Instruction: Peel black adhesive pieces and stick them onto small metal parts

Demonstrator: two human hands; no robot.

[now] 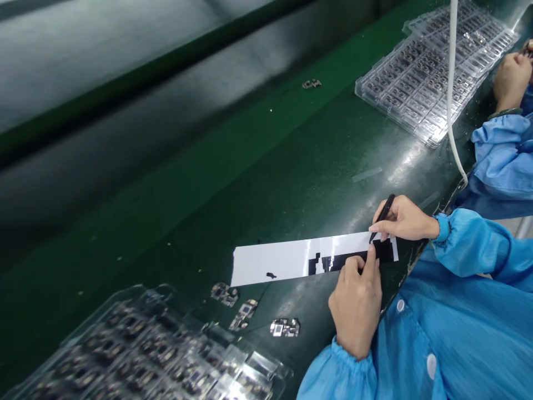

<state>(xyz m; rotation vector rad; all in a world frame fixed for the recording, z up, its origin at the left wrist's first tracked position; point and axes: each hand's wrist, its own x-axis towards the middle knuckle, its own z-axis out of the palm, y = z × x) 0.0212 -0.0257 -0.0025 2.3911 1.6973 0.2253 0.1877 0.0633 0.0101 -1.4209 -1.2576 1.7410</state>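
A long white backing strip (270, 258) lies on the green bench, with black adhesive pieces (345, 261) along its near side toward the right end. In my right hand (410, 219) is a pair of slim black tweezers (383, 214), held like a pen with the tip down on the strip. My left hand (358, 305) rests at the strip's near edge. Its index finger is stretched out onto the strip beside the tweezers' tip, while the other fingers are bent. A small loose black piece (271, 275) sits near the strip's left end.
Several small circuit boards, one being a board (285, 327), lie left of my left hand. A clear tray of boards (166, 355) fills the lower left. Stacked trays (433, 72) stand at upper right, beside a white cable (451, 83) and a co-worker's hand (512, 80).
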